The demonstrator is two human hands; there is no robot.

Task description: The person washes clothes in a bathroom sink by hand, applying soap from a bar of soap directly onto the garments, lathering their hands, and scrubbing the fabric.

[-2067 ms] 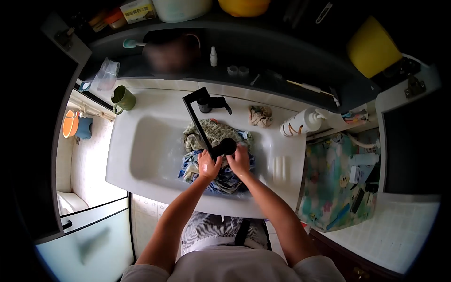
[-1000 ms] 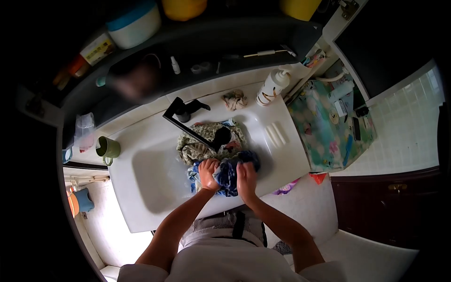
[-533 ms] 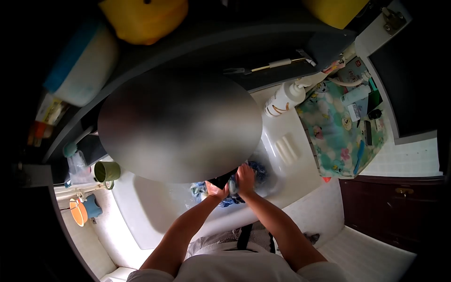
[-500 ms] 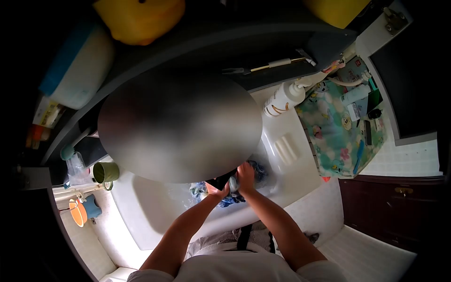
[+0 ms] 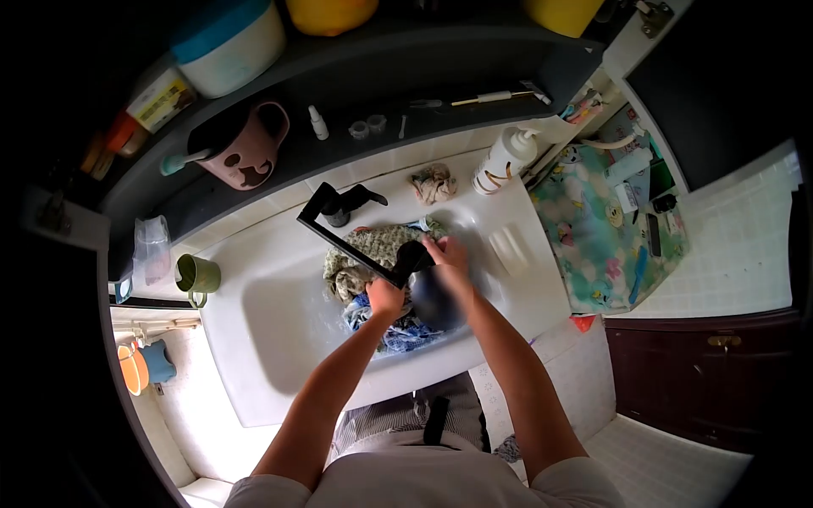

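In the white sink (image 5: 279,339) lie a blue patterned cloth (image 5: 406,334) and a mottled beige-green cloth (image 5: 351,275). My left hand (image 5: 387,296) is closed over the blue cloth's upper edge, close under the black faucet (image 5: 347,247). Right of the faucet head, my right hand (image 5: 447,256) has its fingers curled at the far side of the cloth. What it holds is hidden, and a dark blurred patch covers part of the blue cloth below it.
A green mug (image 5: 199,278) stands at the left rim. Behind the sink are a crumpled cloth (image 5: 434,184) and a white pump bottle (image 5: 506,161). A pink mug (image 5: 246,152) sits on the dark shelf (image 5: 339,102); small items lie on a patterned mat (image 5: 584,245) at the right.
The camera view has shifted since the earlier frames, and the large blur over the sink's back is gone. My right hand has moved farther back, towards the faucet head, away from my left hand.
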